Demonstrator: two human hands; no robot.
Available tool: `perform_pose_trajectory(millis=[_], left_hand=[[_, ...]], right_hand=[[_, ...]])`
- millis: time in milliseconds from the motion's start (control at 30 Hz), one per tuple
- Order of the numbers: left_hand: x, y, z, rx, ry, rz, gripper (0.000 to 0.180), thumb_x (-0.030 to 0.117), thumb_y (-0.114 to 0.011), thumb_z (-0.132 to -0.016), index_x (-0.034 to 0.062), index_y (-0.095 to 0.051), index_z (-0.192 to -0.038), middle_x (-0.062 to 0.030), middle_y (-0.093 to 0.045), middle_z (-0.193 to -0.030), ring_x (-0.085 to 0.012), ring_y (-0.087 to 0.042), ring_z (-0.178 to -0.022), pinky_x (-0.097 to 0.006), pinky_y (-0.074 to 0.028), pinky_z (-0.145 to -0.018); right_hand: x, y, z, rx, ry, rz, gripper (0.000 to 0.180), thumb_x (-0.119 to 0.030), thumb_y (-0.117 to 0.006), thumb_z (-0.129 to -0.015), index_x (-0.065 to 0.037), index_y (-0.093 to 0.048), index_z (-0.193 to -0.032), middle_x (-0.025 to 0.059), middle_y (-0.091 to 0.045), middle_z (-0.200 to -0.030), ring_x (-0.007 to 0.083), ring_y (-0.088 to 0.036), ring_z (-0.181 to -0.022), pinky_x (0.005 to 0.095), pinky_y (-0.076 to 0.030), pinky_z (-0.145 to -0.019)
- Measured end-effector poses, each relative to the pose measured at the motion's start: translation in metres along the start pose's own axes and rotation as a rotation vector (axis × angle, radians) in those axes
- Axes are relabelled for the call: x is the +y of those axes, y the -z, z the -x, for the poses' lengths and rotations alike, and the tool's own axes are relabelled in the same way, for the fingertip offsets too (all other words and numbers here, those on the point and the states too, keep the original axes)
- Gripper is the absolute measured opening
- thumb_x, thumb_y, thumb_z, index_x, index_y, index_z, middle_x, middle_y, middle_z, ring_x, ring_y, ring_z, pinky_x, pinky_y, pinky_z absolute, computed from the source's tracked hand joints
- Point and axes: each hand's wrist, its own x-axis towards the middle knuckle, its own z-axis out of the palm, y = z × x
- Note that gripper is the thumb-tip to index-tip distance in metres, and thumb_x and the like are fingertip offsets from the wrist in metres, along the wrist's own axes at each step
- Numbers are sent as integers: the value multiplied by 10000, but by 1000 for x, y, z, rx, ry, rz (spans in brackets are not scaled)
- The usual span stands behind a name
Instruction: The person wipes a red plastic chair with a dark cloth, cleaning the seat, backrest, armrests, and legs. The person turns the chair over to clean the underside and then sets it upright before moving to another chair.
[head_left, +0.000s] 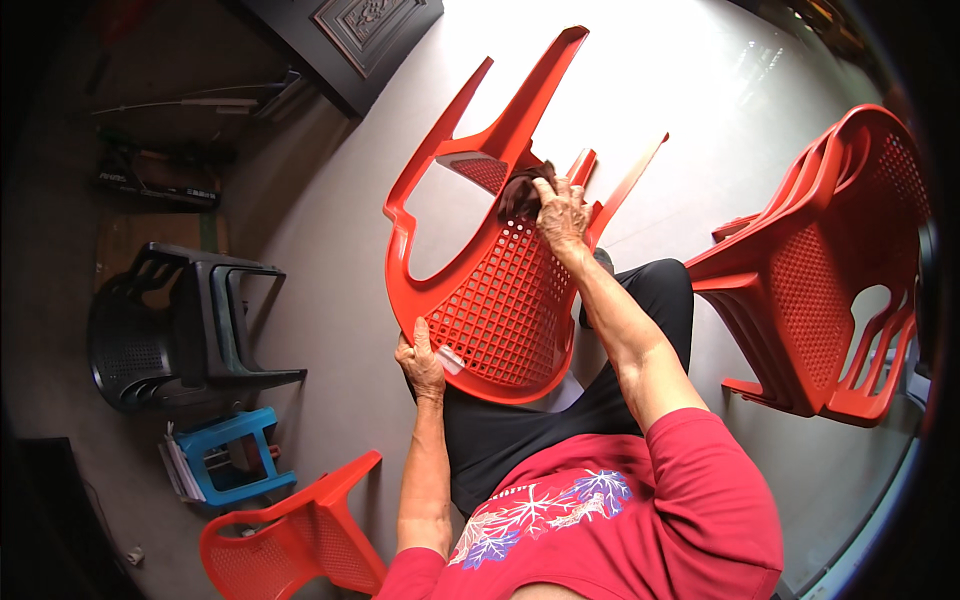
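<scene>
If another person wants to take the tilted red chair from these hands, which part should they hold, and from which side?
Probably the open armrest loop of the red chair, coming from the person's left. The chair is tipped with legs up and away; the left hand holds the backrest's rim and the right hand presses a dark cloth on the seat, so that loop is free.

1. The left hand sat low and close to the body, fingers curled shut in a grip, thumb pointing up along the knuckles.
2. The left forearm rose almost straight up from the lower edge, elbow bent near the torso, wrist nearly straight.
3. The right hand was well above and to the right of the left hand, fingers bent and pressing down, knuckles raised.
4. The right arm stretched forward from a red sleeve, only slightly bent at the elbow.
</scene>
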Motion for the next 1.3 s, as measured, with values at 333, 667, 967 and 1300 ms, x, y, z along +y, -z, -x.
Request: perform_pose_trajectory(millis=[333,667,967,1300], left_hand=[[-13,5,-12,-4,34,69,285,193,-570,-926,-55,-603,-1062,-55,-651,-970,-135,-577,-853,-276,-463,-791],[2,-10,-3,-16,-65,51,190,45,-644,-857,-46,-613,-1021,-54,-655,-950,-129,-595,-808,-268,-489,-757],[-15,1,-7,-51,3,31,240,59,-645,-863,-32,-600,-1081,-48,-659,-962,-120,-601,-834,-265,-493,-765],[-24,7,-7,42,50,-38,413,396,-493,-961,8,-596,-866,-9,-605,-832,-99,-516,-758,-268,-442,-719]], right_hand=[[-57,39,136,-42,293,-349,296,-83,-658,-652,-89,-552,-928,113,-477,-928,319,-495,-811,418,-479,-654],[-55,31,156,74,502,-398,112,-172,-579,-756,-182,-560,-866,30,-468,-820,229,-505,-775,357,-443,-593],[-27,-20,-2,41,-297,-204,363,-121,-598,-790,-222,-548,-1135,151,-417,-1052,352,-483,-985,495,-499,-671],[-138,11,98,-96,-165,-208,289,-112,-571,-770,-38,-531,-1047,156,-456,-1026,335,-482,-968,458,-472,-739]])
